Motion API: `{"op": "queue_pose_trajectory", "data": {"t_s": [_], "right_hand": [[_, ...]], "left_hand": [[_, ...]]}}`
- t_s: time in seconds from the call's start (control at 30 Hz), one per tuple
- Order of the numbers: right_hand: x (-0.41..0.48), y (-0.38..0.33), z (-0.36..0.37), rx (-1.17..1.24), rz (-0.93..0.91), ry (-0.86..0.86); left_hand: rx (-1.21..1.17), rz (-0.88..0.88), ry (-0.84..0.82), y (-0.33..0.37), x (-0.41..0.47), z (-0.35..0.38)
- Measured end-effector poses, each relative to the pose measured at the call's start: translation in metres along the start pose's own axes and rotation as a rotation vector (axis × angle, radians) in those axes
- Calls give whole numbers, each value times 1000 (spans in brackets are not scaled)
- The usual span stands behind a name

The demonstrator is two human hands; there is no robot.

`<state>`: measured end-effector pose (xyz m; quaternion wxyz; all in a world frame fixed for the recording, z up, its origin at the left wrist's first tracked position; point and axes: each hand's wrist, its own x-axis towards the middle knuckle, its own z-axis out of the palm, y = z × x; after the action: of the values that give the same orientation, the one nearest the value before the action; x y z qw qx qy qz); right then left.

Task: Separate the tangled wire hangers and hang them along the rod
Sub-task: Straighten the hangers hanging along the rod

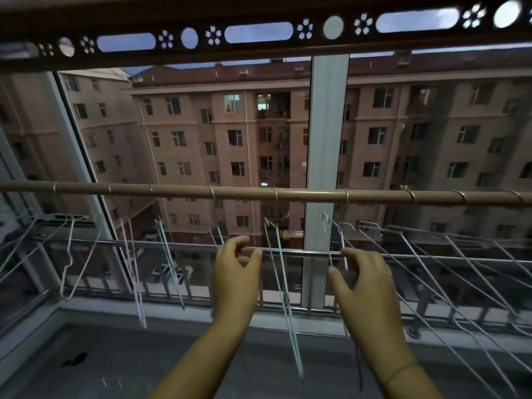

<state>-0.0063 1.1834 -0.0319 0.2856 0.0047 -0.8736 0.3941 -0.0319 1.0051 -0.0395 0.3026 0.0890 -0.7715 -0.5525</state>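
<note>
A brown rod (244, 193) runs across the view at chest height. Several thin wire hangers hang from it by their hooks, spaced along its length, such as a pale blue hanger (283, 283) in the middle. More hangers (449, 269) fan out closely on the right. My right hand (364, 279) pinches the wires of a white hanger (342, 240) that hangs just right of centre. My left hand (236, 269) is raised with loosely curled fingers at another hanger (219, 234). That hanger's wires run behind the hand, so a grip cannot be made out.
A metal balcony railing (172, 246) and a window with a white frame post (325, 139) stand right behind the rod. A perforated brown beam (259, 33) crosses overhead. A grey sill (129, 355) lies below, and apartment buildings fill the background.
</note>
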Motion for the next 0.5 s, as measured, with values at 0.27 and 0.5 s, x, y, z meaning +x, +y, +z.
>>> {"op": "queue_pose_trajectory", "data": {"t_s": [0.27,0.5], "right_hand": [[-10,-42,31,105,-114,-189],[-38,-72,55,198,-248,-285]], "left_hand": [[82,-68,102,-16,26,-29],[94,-22,218,-44,32,-85]]}}
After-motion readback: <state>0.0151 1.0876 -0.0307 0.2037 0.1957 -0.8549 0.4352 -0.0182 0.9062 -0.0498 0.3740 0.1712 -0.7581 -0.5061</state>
